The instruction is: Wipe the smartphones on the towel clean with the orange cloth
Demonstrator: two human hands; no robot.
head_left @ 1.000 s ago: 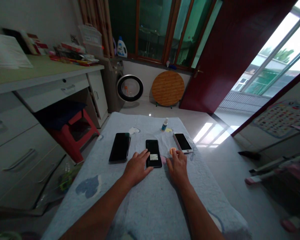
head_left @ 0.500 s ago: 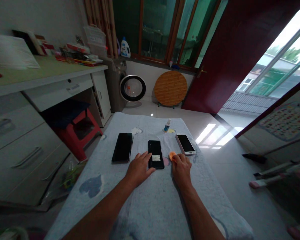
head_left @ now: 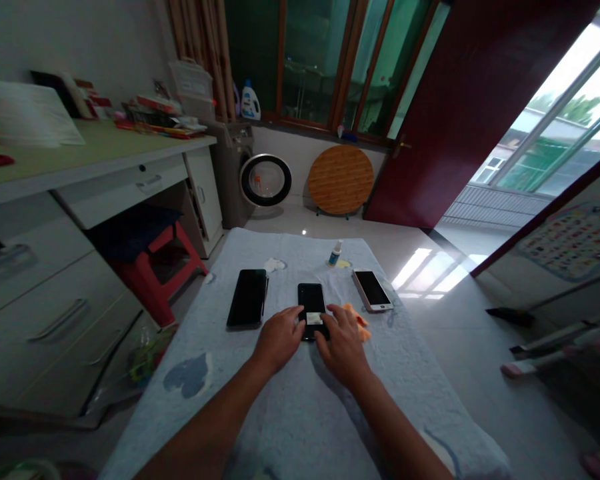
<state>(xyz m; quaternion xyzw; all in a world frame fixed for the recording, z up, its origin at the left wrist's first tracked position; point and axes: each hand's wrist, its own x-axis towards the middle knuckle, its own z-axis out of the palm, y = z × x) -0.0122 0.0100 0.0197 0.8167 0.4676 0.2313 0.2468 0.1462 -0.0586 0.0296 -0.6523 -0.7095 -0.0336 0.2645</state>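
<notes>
Head view: one black smartphone [head_left: 311, 297], bearing a pale rectangular label, lying flat near the centre of the frame, long side running away from the viewer. One left hand [head_left: 279, 338], at the phone's left edge, thumb and fingers part-bent and set a little apart; whether it grips or merely rests there cannot be told. One right hand [head_left: 345, 345], at the phone's right edge, fingers bent and moderately spread, fingertips by the label; whether these press on the phone or hover just over it cannot be told. One orange cloth [head_left: 363, 325], crumpled, just beside the right hand on its outer side and partly hidden by it. One larger black-screened device [head_left: 247, 297], flat, left of centre, apart from the left hand. One white-framed smartphone [head_left: 373, 290], dark screen up, right of centre, slightly turned, near the orange cloth. One small bottle [head_left: 335, 255], white-topped with a blue label, upright, above and to the right of the black smartphone. All on a pale blue cloth cover [head_left: 285, 413] with a dark blue heart motif [head_left: 187, 375] at lower left. Surroundings: red stool [head_left: 163, 270] and desk [head_left: 145, 150], left; washing machine [head_left: 225, 175], its round door open, upper left of centre; round wooden tabletop [head_left: 341, 180], on edge, upper centre; detergent bottle [head_left: 251, 103], above the washing machine; dark red door [head_left: 445, 120], upper right.
</notes>
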